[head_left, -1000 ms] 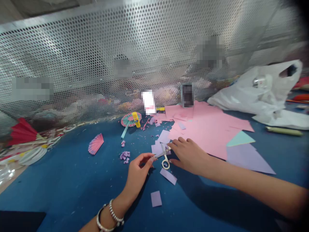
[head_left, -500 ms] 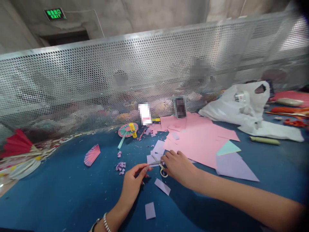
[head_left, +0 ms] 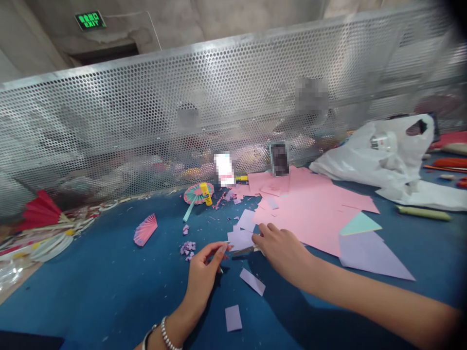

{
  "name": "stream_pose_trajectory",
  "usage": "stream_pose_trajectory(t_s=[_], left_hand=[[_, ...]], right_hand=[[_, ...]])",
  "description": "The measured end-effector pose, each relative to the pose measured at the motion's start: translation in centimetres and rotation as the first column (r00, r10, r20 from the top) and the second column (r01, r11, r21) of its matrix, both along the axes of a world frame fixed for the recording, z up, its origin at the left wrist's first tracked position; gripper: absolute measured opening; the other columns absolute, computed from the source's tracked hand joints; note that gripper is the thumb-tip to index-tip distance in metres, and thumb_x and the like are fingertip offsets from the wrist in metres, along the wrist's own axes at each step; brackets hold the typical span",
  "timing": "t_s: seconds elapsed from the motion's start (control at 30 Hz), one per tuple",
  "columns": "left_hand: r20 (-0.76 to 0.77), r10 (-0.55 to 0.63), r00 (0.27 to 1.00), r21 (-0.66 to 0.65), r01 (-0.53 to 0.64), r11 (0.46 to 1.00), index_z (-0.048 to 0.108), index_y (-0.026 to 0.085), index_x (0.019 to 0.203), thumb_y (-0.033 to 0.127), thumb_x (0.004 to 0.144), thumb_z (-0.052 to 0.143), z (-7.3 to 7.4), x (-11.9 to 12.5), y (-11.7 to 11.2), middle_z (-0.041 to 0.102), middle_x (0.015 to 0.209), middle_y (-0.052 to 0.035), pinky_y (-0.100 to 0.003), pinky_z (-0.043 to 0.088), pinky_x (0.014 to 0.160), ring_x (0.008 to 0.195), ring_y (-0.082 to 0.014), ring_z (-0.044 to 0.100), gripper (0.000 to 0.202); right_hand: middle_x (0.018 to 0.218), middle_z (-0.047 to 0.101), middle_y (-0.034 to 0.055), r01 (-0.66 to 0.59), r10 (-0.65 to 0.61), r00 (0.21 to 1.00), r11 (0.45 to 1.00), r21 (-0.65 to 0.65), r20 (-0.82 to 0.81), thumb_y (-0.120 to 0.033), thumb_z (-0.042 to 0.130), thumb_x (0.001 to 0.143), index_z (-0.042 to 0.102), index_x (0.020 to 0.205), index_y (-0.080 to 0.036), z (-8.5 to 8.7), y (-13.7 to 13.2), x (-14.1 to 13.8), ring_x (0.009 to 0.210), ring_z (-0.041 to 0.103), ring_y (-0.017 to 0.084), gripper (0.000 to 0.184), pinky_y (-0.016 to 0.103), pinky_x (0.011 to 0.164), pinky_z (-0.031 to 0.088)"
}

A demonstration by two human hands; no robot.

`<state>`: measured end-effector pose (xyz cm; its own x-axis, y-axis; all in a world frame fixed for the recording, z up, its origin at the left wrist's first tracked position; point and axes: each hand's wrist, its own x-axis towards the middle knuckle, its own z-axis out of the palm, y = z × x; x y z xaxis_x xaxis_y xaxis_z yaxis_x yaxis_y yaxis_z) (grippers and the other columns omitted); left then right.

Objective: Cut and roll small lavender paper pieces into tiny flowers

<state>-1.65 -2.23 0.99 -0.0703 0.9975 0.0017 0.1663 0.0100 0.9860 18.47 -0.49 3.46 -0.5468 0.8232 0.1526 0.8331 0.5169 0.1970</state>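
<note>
My left hand (head_left: 206, 267) is closed in a pinch, thumb against forefinger; what it holds is too small to make out. A thin pale-green sliver shows below its fingers. My right hand (head_left: 279, 245) is curled over the handle end of small scissors (head_left: 242, 252), whose blades point toward my left fingertips, low over the table. Its fingers hide most of the handles. Purple paper pieces (head_left: 239, 239) lie just behind the blades. Nearer me are a purple strip (head_left: 252, 282) and a small purple rectangle (head_left: 233, 318).
Large pink sheets (head_left: 310, 209) spread behind my right hand, with purple (head_left: 372, 255) and mint paper (head_left: 361, 223) on them. Crumpled purple scraps (head_left: 188, 249), a folded pink fan (head_left: 146, 229) and a glue stick (head_left: 206, 194) lie leftward. A plastic bag (head_left: 379, 155) stands near the perforated metal barrier (head_left: 153, 116).
The scissors blades have gone from spread to nearly together and sit lower. My right hand now covers the handle ring that showed before. The view has shifted slightly left.
</note>
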Motion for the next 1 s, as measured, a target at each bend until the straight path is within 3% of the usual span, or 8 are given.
stream_pose_trajectory(t_s=[0.13,0.2,0.3,0.37,0.53,0.73,1.0], left_hand=[[0.173,0.025,0.985,-0.012,-0.024,1.000,0.069,0.017,0.083,0.042,0.075,0.062,-0.1,0.0,0.0,0.060,0.071,-0.0010,-0.019,0.041,0.053,0.059,-0.0104,0.050,0.028],[0.311,0.040,0.949,-0.036,-0.030,0.999,0.069,0.015,0.081,0.041,0.072,0.066,-0.3,0.2,0.1,0.053,0.064,0.0016,-0.017,0.040,0.052,0.055,-0.0077,0.045,0.027],[0.485,0.103,0.868,-0.097,-0.064,0.993,0.069,0.013,0.081,0.038,0.065,0.074,-0.4,0.3,0.3,0.051,0.062,0.0025,-0.016,0.039,0.052,0.054,-0.0060,0.044,0.029],[0.527,0.141,0.838,-0.119,-0.092,0.989,0.069,0.013,0.081,0.036,0.062,0.076,-0.3,0.2,0.5,0.051,0.062,0.0023,-0.016,0.039,0.052,0.055,-0.0058,0.044,0.031],[0.472,0.156,0.868,-0.122,-0.111,0.986,0.070,0.015,0.084,0.037,0.063,0.075,-0.2,0.1,0.6,0.053,0.063,0.0023,-0.018,0.041,0.054,0.055,-0.0068,0.045,0.031],[0.461,0.140,0.876,-0.132,-0.089,0.987,0.071,0.015,0.081,0.037,0.063,0.075,-0.3,0.1,0.6,0.053,0.064,0.0024,-0.018,0.039,0.055,0.055,-0.0057,0.045,0.029],[0.349,0.056,0.935,-0.089,-0.027,0.996,0.070,0.018,0.082,0.040,0.073,0.066,-0.8,-0.1,0.6,0.049,0.066,0.0028,-0.018,0.036,0.053,0.056,-0.0072,0.041,0.024]], right_hand=[[0.081,0.063,0.0062,-0.043,-0.004,0.969,0.982,-0.182,-0.247,-0.005,0.048,0.078,0.054,0.097,-0.018,0.5,0.3,0.0,0.071,0.059,0.019,0.024,0.024,0.048,0.033],[0.071,0.063,0.0026,-0.154,0.001,0.912,0.928,-0.340,-0.411,-0.018,0.049,0.084,0.055,0.090,-0.018,0.4,0.4,-0.2,0.061,0.057,0.014,0.009,0.023,0.047,0.031],[0.062,0.060,-0.0004,-0.311,-0.012,0.825,0.825,-0.472,-0.565,-0.043,0.057,0.080,0.056,0.074,-0.018,0.2,0.1,-0.7,0.050,0.049,0.010,0.026,0.021,0.044,0.029],[0.058,0.058,-0.0010,-0.372,-0.032,0.785,0.775,-0.512,-0.619,-0.052,0.057,0.077,0.057,0.072,-0.017,-0.1,-0.2,-1.1,0.047,0.045,0.009,0.036,0.020,0.043,0.028],[0.059,0.057,-0.0014,-0.506,-0.046,0.712,0.659,-0.557,-0.701,-0.052,0.061,0.074,0.061,0.075,-0.014,-1.2,-0.4,-1.7,0.049,0.044,0.008,0.037,0.019,0.044,0.031],[0.057,0.055,-0.0027,-0.509,-0.120,0.669,0.644,-0.570,-0.733,-0.049,0.062,0.074,0.059,0.075,-0.014,-2.0,-0.3,-1.9,0.049,0.044,0.008,0.035,0.019,0.045,0.032],[0.057,0.055,-0.0029,-0.536,-0.164,0.638,0.606,-0.588,-0.752,-0.048,0.062,0.075,0.057,0.074,-0.015,-2.5,-0.2,-2.0,0.048,0.046,0.008,0.034,0.019,0.045,0.033]])
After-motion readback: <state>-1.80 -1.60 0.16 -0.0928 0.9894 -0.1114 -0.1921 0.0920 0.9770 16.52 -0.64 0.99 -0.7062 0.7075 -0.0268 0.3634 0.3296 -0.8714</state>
